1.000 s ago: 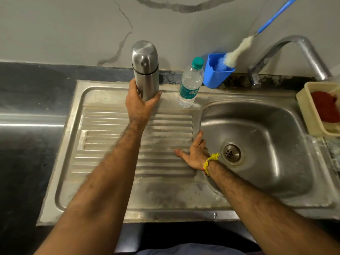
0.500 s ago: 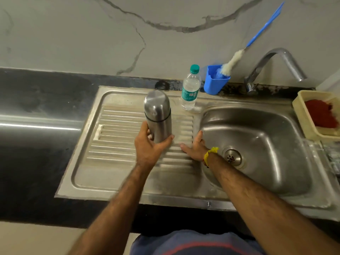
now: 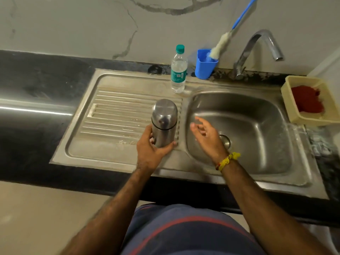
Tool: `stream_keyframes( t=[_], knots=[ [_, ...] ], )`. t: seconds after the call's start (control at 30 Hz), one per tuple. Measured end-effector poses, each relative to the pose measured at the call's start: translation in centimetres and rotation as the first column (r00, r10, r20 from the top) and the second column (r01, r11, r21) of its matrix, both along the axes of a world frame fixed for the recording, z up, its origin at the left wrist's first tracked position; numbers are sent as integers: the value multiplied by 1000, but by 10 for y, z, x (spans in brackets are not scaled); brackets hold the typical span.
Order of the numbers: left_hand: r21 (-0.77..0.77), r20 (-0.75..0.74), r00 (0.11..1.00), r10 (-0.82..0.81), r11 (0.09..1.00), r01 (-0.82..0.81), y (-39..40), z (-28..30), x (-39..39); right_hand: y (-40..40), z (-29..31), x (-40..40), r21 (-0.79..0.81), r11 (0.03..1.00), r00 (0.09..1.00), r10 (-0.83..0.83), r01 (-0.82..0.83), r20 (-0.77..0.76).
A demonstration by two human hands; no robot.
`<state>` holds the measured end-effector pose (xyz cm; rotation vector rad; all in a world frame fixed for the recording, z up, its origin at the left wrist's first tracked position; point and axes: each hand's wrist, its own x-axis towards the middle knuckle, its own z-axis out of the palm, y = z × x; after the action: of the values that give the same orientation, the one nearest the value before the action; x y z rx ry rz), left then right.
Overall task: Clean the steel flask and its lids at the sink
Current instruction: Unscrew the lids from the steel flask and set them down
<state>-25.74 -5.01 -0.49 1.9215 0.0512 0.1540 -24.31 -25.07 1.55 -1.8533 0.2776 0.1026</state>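
Note:
A steel flask (image 3: 163, 118) with its domed steel lid on stands upright in the air over the right end of the ridged drainboard (image 3: 117, 118). My left hand (image 3: 150, 150) grips its lower body from below. My right hand (image 3: 207, 135) hovers just to the right of the flask, above the left part of the sink basin (image 3: 257, 129). Its fingers are spread and curled and hold nothing. A yellow thread band circles my right wrist. Any inner lid is hidden under the outer one.
A plastic water bottle (image 3: 178, 70) with a green cap stands behind the drainboard. Beside it a blue cup (image 3: 205, 68) holds a blue-handled bottle brush (image 3: 220, 46). The tap (image 3: 257, 50) arches over the basin's back. A yellow tub (image 3: 292, 107) with a red scrubber sits at the right.
My left hand has brought the flask from the back of the drainboard toward me and rightward. My right hand has lifted off the basin's edge and opened beside the flask.

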Motion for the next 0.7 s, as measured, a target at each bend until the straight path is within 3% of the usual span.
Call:
stream_keyframes(
  t=[0.13,0.27,0.37,0.47,0.57,0.7],
  knots=[
    [63,-18,1000,13,998,-12,-18,6,-8,-4,61,-10,57,994,970,75,-90,230],
    [120,-33,999,4,993,0,-35,9,-13,-3,91,-9,-100,974,916,225,-203,331],
    [150,-58,997,40,988,-31,-46,17,-17,-7,103,-12,-304,937,897,276,-172,344],
    [233,-37,997,63,971,-53,-52,22,-22,-4,117,-19,-466,855,895,372,-228,245],
    [325,-36,998,52,945,-37,-54,29,-29,1,121,-23,-621,764,900,380,-174,215],
    [299,-106,994,18,954,15,-56,39,-37,0,123,-24,-744,655,882,420,-132,213]
  ],
)
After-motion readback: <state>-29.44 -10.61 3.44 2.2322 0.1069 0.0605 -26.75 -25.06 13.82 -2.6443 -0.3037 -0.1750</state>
